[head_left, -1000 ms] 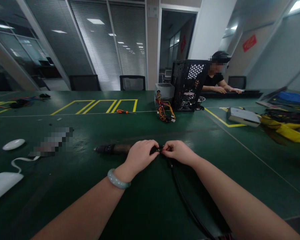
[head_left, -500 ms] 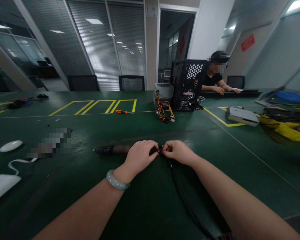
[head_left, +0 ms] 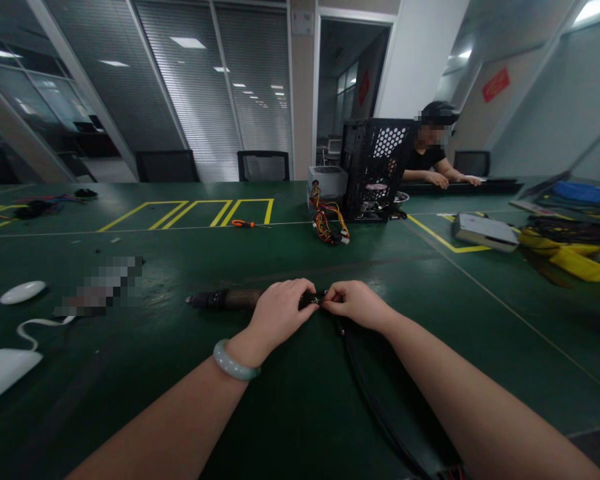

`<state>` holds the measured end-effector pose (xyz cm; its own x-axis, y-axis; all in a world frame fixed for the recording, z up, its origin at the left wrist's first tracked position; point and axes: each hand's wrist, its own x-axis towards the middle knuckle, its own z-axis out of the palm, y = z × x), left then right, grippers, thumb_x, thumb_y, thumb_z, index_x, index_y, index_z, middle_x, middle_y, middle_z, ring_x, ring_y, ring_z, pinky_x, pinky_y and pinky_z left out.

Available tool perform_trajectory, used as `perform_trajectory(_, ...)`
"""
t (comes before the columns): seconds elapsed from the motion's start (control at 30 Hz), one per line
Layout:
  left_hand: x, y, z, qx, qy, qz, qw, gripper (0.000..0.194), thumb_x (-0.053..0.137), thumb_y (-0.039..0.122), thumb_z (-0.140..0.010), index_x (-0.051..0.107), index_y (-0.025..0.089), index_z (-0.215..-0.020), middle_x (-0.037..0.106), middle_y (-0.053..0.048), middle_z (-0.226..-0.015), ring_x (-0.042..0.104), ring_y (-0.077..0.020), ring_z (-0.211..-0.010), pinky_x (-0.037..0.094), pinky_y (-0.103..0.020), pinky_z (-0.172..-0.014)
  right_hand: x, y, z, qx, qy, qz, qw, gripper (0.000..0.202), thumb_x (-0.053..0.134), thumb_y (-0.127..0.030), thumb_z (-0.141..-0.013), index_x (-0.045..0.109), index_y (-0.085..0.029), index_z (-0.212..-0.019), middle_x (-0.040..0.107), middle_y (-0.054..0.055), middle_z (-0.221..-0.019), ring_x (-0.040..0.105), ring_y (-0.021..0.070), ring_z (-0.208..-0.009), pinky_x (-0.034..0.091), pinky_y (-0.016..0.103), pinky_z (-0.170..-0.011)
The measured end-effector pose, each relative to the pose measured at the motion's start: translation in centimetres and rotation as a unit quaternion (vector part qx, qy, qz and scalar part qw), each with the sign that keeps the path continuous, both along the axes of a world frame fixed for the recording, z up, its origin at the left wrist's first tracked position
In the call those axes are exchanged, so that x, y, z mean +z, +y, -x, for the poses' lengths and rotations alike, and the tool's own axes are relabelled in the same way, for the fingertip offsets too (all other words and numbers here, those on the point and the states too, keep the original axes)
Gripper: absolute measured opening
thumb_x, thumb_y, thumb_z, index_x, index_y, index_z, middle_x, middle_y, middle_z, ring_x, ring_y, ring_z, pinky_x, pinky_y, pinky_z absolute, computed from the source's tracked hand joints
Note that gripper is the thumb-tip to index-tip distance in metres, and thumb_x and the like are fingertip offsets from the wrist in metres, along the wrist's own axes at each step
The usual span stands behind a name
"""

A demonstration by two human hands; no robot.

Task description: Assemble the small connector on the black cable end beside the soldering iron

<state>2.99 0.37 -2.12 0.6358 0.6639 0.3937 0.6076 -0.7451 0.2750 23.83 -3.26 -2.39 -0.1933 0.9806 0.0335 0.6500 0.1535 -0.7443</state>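
An electric screwdriver (head_left: 235, 299) lies on the green table, its bit end pointing left. My left hand (head_left: 281, 308) is wrapped over its rear end, thumb and fingertips on the right side. Close by, my right hand (head_left: 356, 303) pinches the end of a black cable (head_left: 363, 383) at the back of the tool. A small shiny piece shows between the fingertips of both hands; whether the cable end is inside the tool I cannot tell. From there the cable curves down toward the bottom right.
Farther back are an orange screwdriver (head_left: 243, 224), a power supply (head_left: 327, 183) with coloured wires and a black computer case (head_left: 380, 170). A grey metal box (head_left: 485, 232) and yellow bin (head_left: 587, 261) lie right. Left are a white oval object (head_left: 23, 292) and a blurred-out device. Someone (head_left: 433, 150) sits opposite.
Both hands keep nearly the same place and grip. The left fingers have shifted very slightly at the tool's rear end.
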Motion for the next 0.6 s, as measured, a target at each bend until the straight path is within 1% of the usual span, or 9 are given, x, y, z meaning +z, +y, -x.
perform_trajectory(0.07, -0.05, 0.05, -0.03, -0.004, 0.002, -0.001, 1.000, 0.019, 0.064, 0.033, -0.082, 0.059, 0.023, -0.098, 0.066, -0.002, -0.102, 0.061, -0.0221, -0.094, 0.047, -0.039, -0.084, 0.01, 0.01, 0.03, 0.000, 0.001, 0.001, 1.000, 0.015, 0.064, -0.033, -0.079, 0.068, -0.019, -0.080, 0.070, -0.001, -0.076, 0.063, 0.0120, -0.066, 0.044, 0.021, -0.060)
perform_trajectory(0.2, 0.24, 0.01, -0.06, -0.029, 0.009, -0.013, 0.999, 0.012, 0.060, 0.023, -0.083, 0.060, 0.023, -0.095, 0.066, -0.001, -0.104, 0.061, -0.0211, -0.095, 0.046, -0.038, -0.085, -0.25, 0.09, -0.01, 0.003, 0.006, 0.003, 1.000, 0.016, 0.065, -0.034, -0.079, 0.068, -0.019, -0.080, 0.070, -0.001, -0.075, 0.063, 0.0123, -0.066, 0.044, 0.021, -0.059)
perform_trajectory(0.33, 0.67, -0.24, -0.04, -0.045, 0.009, -0.019, 0.999, 0.016, 0.058, 0.015, -0.081, 0.060, 0.025, -0.094, 0.065, 0.001, -0.109, 0.061, -0.0204, -0.097, 0.047, -0.037, -0.084, -0.45, 0.14, -0.07, 0.005, 0.005, -0.006, 1.000, 0.014, 0.065, -0.033, -0.079, 0.068, -0.019, -0.080, 0.069, -0.001, -0.075, 0.063, 0.0125, -0.067, 0.044, 0.021, -0.060)
perform_trajectory(0.4, 0.77, -0.37, -0.03, -0.040, 0.005, -0.017, 0.999, 0.018, 0.059, 0.016, -0.080, 0.060, 0.025, -0.095, 0.066, 0.000, -0.109, 0.061, -0.0213, -0.097, 0.047, -0.038, -0.084, -0.46, 0.15, -0.07, 0.005, 0.003, -0.009, 1.000, 0.014, 0.064, -0.032, -0.079, 0.068, -0.019, -0.079, 0.069, -0.001, -0.075, 0.063, 0.0126, -0.067, 0.044, 0.021, -0.060)
perform_trajectory(0.5, 0.76, -0.44, -0.04, -0.034, 0.003, -0.012, 0.999, 0.017, 0.063, 0.024, -0.081, 0.061, 0.024, -0.098, 0.066, -0.001, -0.108, 0.061, -0.0223, -0.097, 0.046, -0.039, -0.085, -0.38, 0.13, -0.06, 0.005, 0.002, -0.009, 1.000, 0.013, 0.064, -0.032, -0.079, 0.067, -0.020, -0.080, 0.069, -0.001, -0.075, 0.063, 0.0126, -0.067, 0.044, 0.021, -0.060)
perform_trajectory(0.6, 0.65, -0.34, -0.04, -0.031, 0.003, -0.009, 0.999, 0.014, 0.063, 0.031, -0.084, 0.061, 0.025, -0.096, 0.066, 0.000, -0.107, 0.060, -0.0217, -0.098, 0.046, -0.039, -0.085, -0.22, 0.06, -0.03, 0.006, 0.002, -0.010, 1.000, 0.012, 0.064, -0.031, -0.079, 0.067, -0.020, -0.080, 0.069, -0.001, -0.075, 0.063, 0.0124, -0.067, 0.044, 0.021, -0.060)
